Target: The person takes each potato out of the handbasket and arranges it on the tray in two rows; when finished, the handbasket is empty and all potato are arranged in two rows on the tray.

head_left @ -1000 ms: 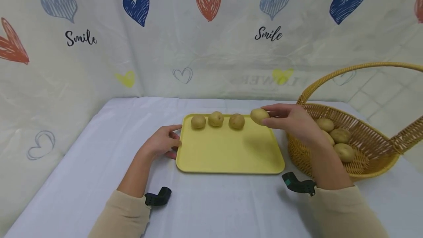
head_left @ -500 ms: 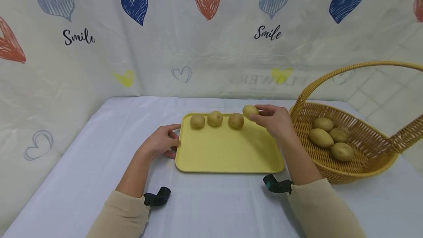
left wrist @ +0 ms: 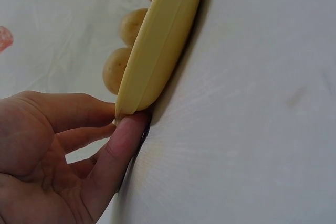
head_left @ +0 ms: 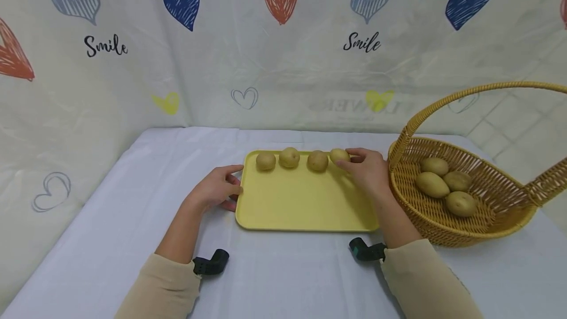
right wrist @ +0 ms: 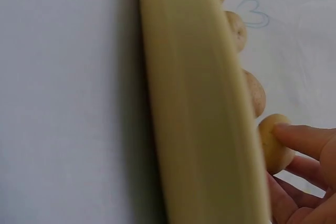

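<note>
A yellow tray [head_left: 305, 201] lies on the white cloth, with three potatoes in a row along its far edge: a left one [head_left: 266, 161], a middle one [head_left: 289, 157] and a right one [head_left: 317, 161]. At the tray's far right corner my right hand [head_left: 368, 169] pinches another potato [head_left: 339, 155] between thumb and fingers, low beside the row. The right wrist view also shows this potato [right wrist: 276, 142] in the fingertips. My left hand [head_left: 218, 188] holds the tray's left edge; in the left wrist view its thumb and fingers meet the tray's rim [left wrist: 157, 51].
To the right stands a wicker basket [head_left: 505, 225] with a tall arched handle [head_left: 487, 87]. Several potatoes [head_left: 431, 184] lie inside it. Behind the table hangs a white backdrop [head_left: 212, 63] printed with hearts. Both wrists carry small black cameras.
My right hand has moved left from beside the basket and lowered its potato toward the tray's far right corner. My left hand has stayed on the tray's edge.
</note>
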Available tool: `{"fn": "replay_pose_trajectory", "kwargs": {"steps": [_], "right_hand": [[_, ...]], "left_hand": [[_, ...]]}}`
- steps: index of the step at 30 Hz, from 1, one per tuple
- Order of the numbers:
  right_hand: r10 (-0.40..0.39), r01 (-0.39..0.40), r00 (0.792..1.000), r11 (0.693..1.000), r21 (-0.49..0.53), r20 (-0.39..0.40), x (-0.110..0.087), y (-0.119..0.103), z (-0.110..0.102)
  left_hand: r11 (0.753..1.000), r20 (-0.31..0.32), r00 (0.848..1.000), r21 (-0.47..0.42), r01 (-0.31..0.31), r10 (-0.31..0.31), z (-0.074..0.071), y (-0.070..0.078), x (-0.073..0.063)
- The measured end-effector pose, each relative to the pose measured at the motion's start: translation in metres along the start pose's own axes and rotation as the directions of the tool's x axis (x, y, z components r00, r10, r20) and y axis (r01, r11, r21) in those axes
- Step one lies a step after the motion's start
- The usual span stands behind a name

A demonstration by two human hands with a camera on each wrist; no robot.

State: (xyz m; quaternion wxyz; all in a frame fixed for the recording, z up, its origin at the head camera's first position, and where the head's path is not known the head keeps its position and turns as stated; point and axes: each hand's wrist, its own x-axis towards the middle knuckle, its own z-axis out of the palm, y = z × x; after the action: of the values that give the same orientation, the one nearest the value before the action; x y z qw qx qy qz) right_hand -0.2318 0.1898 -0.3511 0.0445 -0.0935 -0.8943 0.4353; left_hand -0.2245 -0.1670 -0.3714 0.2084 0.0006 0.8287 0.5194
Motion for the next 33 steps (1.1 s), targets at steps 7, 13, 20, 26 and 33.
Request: {"fn": "replay_pose_trajectory", "kwargs": {"steps": [7,13,20,26,33], "right_hand": [[-0.005,0.009,0.999,0.995,-0.096,0.041,0.003,0.005,0.001],[-0.031,0.043,0.997,0.985,-0.167,0.072,0.005,0.009,0.001],[-0.052,0.070,0.993,0.982,-0.174,0.108,0.008,0.010,0.000],[-0.078,0.097,0.990,0.981,-0.168,0.116,0.009,0.010,0.000],[-0.067,0.077,0.996,0.978,-0.192,0.058,0.009,0.011,0.000]], "left_hand": [[1.000,0.004,1.000,-0.014,0.001,0.000,0.001,0.001,-0.002],[1.000,0.004,1.000,-0.013,0.004,-0.003,0.000,0.001,-0.002],[1.000,0.005,1.000,-0.007,0.008,-0.008,0.001,0.002,-0.003],[1.000,-0.001,1.000,-0.006,0.005,-0.005,0.001,0.001,-0.003],[1.000,0.003,1.000,-0.008,-0.003,0.003,0.001,0.002,-0.003]]}}
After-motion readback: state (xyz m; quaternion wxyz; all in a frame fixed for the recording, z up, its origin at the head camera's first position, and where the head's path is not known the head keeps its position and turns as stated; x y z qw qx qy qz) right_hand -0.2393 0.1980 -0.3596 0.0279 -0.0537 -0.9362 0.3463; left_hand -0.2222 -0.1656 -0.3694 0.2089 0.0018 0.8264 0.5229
